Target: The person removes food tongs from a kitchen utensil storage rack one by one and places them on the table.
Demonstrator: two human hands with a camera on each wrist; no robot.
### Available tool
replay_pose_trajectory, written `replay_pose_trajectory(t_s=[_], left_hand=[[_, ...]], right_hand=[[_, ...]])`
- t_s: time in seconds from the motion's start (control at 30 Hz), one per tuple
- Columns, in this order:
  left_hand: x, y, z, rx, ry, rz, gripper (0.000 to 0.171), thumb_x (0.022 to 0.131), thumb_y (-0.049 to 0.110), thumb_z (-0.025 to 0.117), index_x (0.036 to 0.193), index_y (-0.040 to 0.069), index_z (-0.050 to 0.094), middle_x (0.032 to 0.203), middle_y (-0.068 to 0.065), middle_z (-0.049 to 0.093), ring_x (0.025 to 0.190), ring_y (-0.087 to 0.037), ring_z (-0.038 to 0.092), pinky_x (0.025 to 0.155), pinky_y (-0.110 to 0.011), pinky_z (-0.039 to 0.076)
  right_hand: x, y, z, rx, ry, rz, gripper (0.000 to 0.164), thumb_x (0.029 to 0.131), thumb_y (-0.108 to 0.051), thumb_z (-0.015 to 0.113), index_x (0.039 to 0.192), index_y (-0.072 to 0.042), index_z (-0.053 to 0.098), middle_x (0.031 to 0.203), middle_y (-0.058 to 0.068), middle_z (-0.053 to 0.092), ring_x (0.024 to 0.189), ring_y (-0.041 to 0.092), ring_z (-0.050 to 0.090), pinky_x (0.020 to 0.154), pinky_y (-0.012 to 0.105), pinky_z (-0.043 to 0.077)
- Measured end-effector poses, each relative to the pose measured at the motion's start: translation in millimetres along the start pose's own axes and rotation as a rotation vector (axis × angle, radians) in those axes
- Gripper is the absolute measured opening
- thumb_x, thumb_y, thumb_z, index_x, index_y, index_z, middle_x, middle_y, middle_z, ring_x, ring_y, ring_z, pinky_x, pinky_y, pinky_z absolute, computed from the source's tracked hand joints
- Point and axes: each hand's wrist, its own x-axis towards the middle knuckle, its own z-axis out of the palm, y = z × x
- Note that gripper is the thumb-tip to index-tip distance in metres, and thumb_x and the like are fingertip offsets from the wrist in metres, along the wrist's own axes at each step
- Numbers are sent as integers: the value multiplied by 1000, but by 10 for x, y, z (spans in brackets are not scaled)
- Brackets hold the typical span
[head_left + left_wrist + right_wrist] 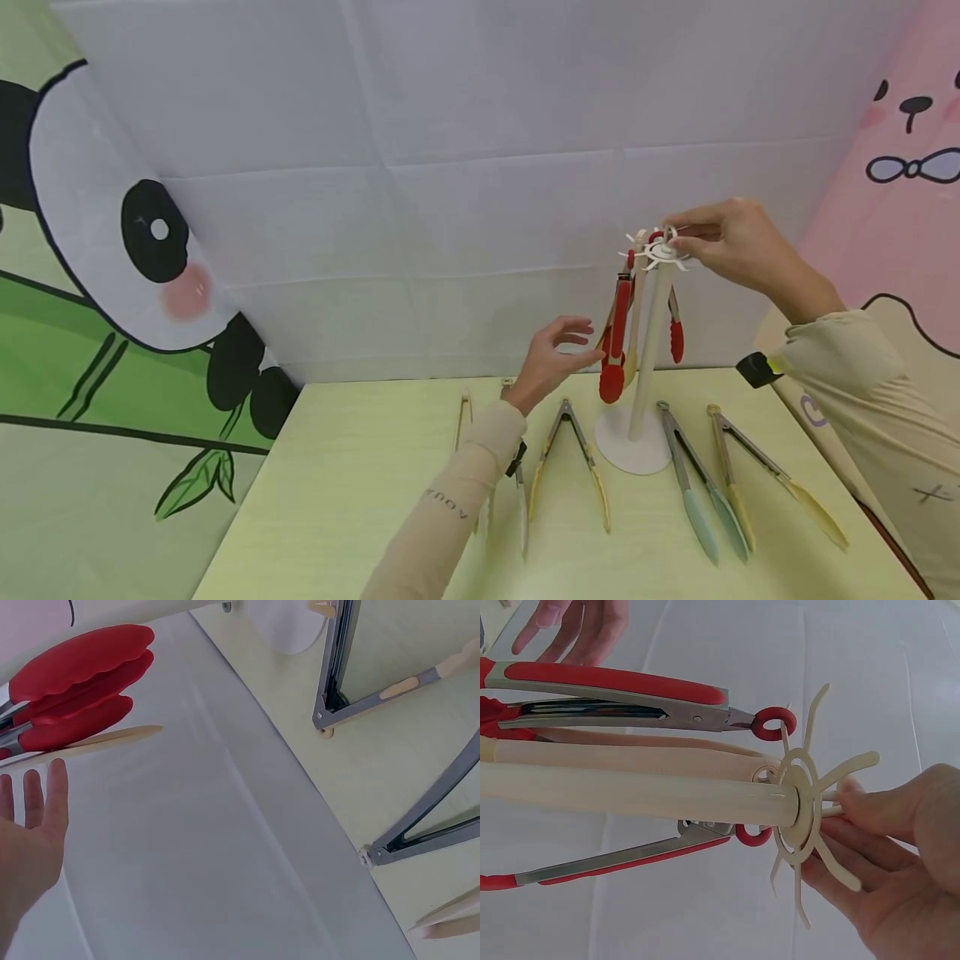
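A white stand [651, 358] with a ring of hooks at its top [808, 776] stands on the table. My right hand [738, 246] pinches the top of this stand between thumb and fingers. Red-handled tongs [621, 321] hang from a hook by a red loop. Another pair of red-tipped tongs [677, 340] hangs on the far side, with wooden tongs [630, 761] between them. My left hand [551, 362], fingers extended and parted, is beside the hanging red tongs, its thumb close to their lower end. In the left wrist view their red scalloped tips [82, 667] lie just above the fingertips.
Around the round white base [622, 450], several tongs lie spread on the pale table [337, 467]. Gold-tipped tongs [551, 437] are left of it; pale green tongs [697, 512] and yellow tongs [817, 512] are to the right. A white cloth wall [450, 208] rises behind.
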Motion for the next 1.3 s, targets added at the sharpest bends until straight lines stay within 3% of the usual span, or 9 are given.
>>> replay_pose_trajectory(t_s=[0.1,0.17,0.47,0.7,0.87,0.93,1.17,1.3], left_hand=[[17,-1,55,-2,1,1,46,81,23,76,124,24,58,118,1,60,109,-25,56,78,-32,51],[26,1,91,-14,3,-2,47,81,21,76,125,21,58,120,-3,60,108,-27,55,76,-32,52],[52,45,212,-25,-18,3,46,81,21,76,123,19,58,117,1,60,106,-28,56,73,-29,52],[-24,279,269,-46,-16,17,42,82,9,73,122,8,58,115,-11,61,106,-37,56,72,-25,51],[-57,373,285,-29,-47,6,43,82,7,73,122,8,57,114,-11,60,107,-37,55,75,-24,50],[-51,361,303,-20,-49,2,43,82,7,73,122,8,57,113,-8,60,106,-36,56,76,-25,49],[70,53,338,2,-42,-13,43,80,18,77,118,20,58,107,9,59,99,-21,58,74,-26,51],[69,34,327,-17,-44,-13,43,80,19,77,118,21,58,107,10,59,100,-23,57,74,-26,51]], right_hand=[[4,-6,0,12,0,0,30,90,-14,64,117,-1,67,102,22,68,73,-11,59,62,9,40],[4,-11,0,22,-1,0,30,90,-13,64,117,0,66,102,22,68,71,-17,53,62,9,40],[-8,-13,-1,45,0,0,29,89,-9,63,116,1,66,99,22,68,69,-13,57,62,9,41],[-7,-10,-18,23,-10,-14,30,90,-11,64,117,-1,66,100,22,68,70,-15,55,63,8,40],[-7,-3,-23,44,-18,-7,31,90,-13,63,118,0,65,102,24,67,71,-15,56,63,7,40],[-9,-2,-25,49,-19,-2,31,90,-13,63,118,0,65,102,24,67,71,-15,56,63,7,40],[1,-3,-31,18,-24,18,32,91,-17,64,120,-3,65,101,21,68,70,-12,58,63,10,40],[2,1,-31,27,-26,16,32,90,-15,64,119,-2,65,102,22,68,70,-13,57,63,9,40]])
